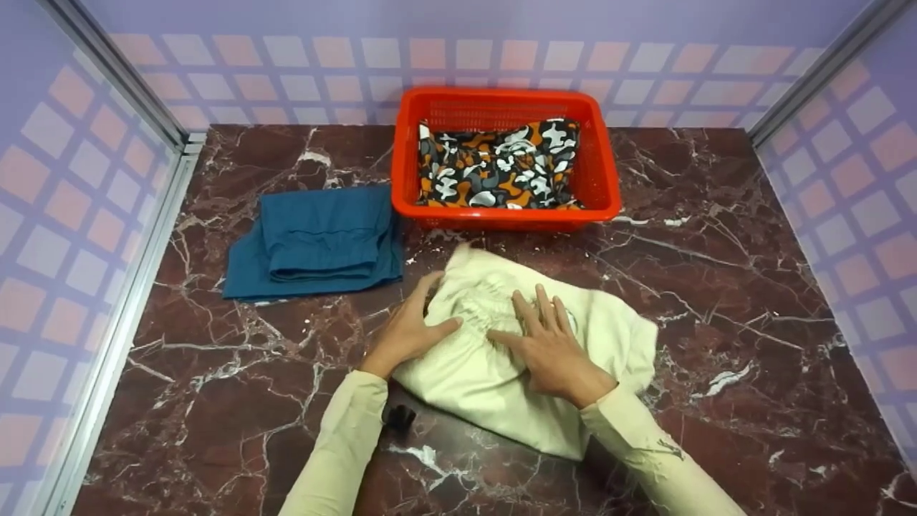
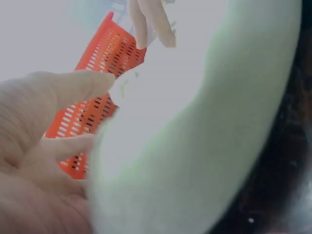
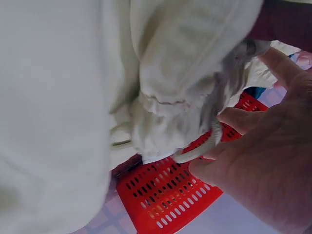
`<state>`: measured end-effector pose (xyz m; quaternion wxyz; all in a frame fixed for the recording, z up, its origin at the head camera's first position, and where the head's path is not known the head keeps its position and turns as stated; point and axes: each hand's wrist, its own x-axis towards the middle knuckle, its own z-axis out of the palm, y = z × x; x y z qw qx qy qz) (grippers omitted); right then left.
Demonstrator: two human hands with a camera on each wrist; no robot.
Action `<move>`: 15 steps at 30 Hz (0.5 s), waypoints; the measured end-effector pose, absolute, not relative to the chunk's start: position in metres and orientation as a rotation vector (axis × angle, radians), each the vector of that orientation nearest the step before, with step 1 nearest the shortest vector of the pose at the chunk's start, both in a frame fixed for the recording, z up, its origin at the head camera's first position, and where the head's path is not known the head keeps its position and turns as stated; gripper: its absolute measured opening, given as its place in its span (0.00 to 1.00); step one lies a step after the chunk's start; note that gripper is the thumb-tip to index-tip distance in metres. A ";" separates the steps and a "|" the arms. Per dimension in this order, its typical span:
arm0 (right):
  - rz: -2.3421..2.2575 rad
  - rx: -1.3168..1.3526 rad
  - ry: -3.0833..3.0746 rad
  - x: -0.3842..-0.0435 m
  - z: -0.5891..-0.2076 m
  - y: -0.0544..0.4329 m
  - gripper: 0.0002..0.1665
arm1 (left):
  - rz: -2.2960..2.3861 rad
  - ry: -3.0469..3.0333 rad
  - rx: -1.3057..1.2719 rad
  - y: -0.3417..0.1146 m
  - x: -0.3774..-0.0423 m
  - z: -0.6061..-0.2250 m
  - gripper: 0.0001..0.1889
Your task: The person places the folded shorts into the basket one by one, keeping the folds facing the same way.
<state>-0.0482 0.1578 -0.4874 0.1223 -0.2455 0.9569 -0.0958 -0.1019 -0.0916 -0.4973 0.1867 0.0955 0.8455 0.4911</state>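
Cream cloth (image 1: pixel 491 380) lies under spread right fingers (image 1: pixel 547 314) and beside spread left fingers (image 1: pixel 424 291).

Three cloth items were visible: one blue cloth (image 1: pixel 322 240) at ten o'clock, one cream cloth (image 1: pixel 487 405) at the clock's centre, and one patterned cloth (image 1: pixel 501 168) inside the one red basket (image 1: pixel 501 213) at twelve. There were two grips, one left grip (image 1: pixel 410 330) and one right grip (image 1: pixel 555 355), two sleeves (image 1: pixel 337 444), one small black object (image 1: pixel 398 418) at seven, and one table (image 1: pixel 208 408).
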 end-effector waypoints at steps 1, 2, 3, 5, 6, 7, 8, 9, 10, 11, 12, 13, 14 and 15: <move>-0.280 -0.723 2.784 -0.048 -0.488 0.158 0.57 | 1.412 2.349 0.274 -0.092 -0.102 -0.498 0.42; -0.285 -0.733 2.777 -0.049 -0.488 0.158 0.58 | 1.433 2.320 0.273 -0.093 -0.102 -0.498 0.42; -0.287 -0.743 2.774 -0.049 -0.488 0.159 0.58 | 1.454 2.295 0.277 -0.094 -0.102 -0.499 0.42; -0.288 -0.775 2.775 -0.050 -0.489 0.159 0.57 | 1.495 2.253 0.298 -0.094 -0.102 -0.501 0.42; -0.290 -0.792 2.775 -0.051 -0.490 0.160 0.56 | 1.503 2.249 0.313 -0.094 -0.101 -0.502 0.42; -0.292 -0.807 2.772 -0.052 -0.491 0.160 0.55 | 1.501 2.255 0.324 -0.094 -0.099 -0.503 0.42; -0.289 -0.826 2.774 -0.053 -0.491 0.160 0.55 | 1.509 2.256 0.338 -0.094 -0.098 -0.504 0.43; -0.281 -0.849 2.778 -0.054 -0.493 0.161 0.54 | 1.525 2.250 0.371 -0.094 -0.097 -0.505 0.43; -0.273 -0.873 2.783 -0.055 -0.494 0.161 0.54 | 1.533 2.242 0.401 -0.094 -0.095 -0.506 0.44; -0.266 -0.895 2.787 -0.055 -0.495 0.162 0.54 | 1.534 2.238 0.430 -0.094 -0.094 -0.507 0.44; -0.263 -0.916 2.793 -0.056 -0.497 0.163 0.54 | 1.531 2.241 0.458 -0.094 -0.093 -0.508 0.45; -0.261 -0.934 2.799 -0.056 -0.498 0.164 0.54 | 1.530 2.235 0.479 -0.093 -0.092 -0.509 0.44; -0.270 -0.940 2.801 -0.056 -0.499 0.165 0.55 | 1.525 2.236 0.502 -0.093 -0.092 -0.511 0.44; -0.299 -0.942 2.803 -0.056 -0.500 0.167 0.55 | 1.519 2.237 0.520 -0.092 -0.091 -0.512 0.43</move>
